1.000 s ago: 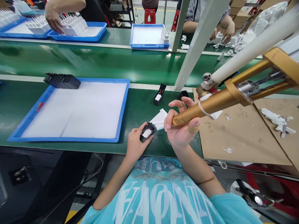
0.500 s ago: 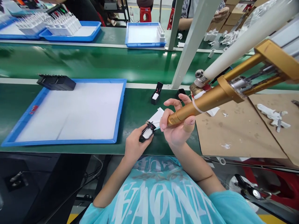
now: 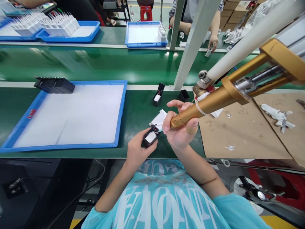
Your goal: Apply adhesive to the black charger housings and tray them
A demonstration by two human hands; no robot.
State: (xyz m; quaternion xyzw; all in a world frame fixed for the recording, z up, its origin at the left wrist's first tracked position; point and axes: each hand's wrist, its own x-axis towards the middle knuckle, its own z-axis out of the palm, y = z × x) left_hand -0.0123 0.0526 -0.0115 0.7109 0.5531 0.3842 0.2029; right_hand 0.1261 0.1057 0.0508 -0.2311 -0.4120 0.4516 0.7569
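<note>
"Why does the left hand (image 3: 138,145) pinch the black box (image 3: 148,144)?"
"Maybe so it can't wiggle, with its open side up for the blue tip (image 3: 160,130)."
"And the right hand (image 3: 179,133)?"
"Its fingers curl around the gold tool (image 3: 220,101), maybe to aim it."
"Where's the box?"
"Just below the middle of the frame, between the left thumb and fingers."

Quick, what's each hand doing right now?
Left hand: closed around a small black box, gripping it by its sides.
Right hand: closed around the front end of a gold tool.
</note>
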